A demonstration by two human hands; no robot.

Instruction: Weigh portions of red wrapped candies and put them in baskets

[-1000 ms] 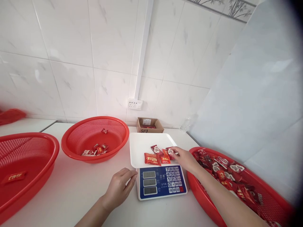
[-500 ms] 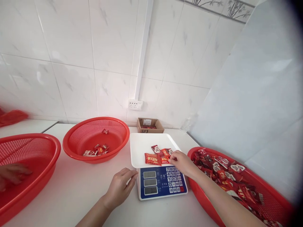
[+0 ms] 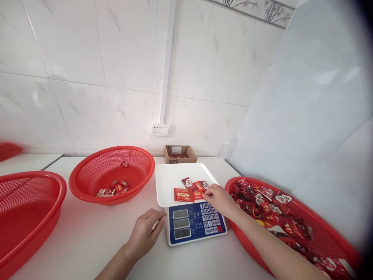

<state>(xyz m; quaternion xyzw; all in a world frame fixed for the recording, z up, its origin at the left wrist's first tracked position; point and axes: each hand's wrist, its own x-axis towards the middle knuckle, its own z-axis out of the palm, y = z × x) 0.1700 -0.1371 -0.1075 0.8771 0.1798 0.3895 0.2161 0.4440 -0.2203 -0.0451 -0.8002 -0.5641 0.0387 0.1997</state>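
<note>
A scale (image 3: 197,222) with a blue keypad panel and a white tray (image 3: 166,177) stands in front of me. Several red snack packets (image 3: 183,194) lie together near the tray's front edge. My right hand (image 3: 217,197) reaches over the tray's right front corner, its thumb and fingers pinched at the edge of a red packet. My left hand (image 3: 147,231) rests to the left of the scale, fingers curled together and tips close to the scale's left edge. Nothing shows in it. The lowest scale display (image 3: 182,233) is lit, its digits faint.
On the right, a red basket (image 3: 323,245) holds many mixed packets. A round red basket (image 3: 131,153) with several packets stands left of the scale, another red basket (image 3: 62,190) at far left. Behind the scale are a small cardboard box (image 3: 189,154) and clear plastic (image 3: 223,151).
The view has shifted slightly to the right. Another person's hand, earlier inside the far-left basket, is out of view. My hands keep nearly the same places at the scale.
</note>
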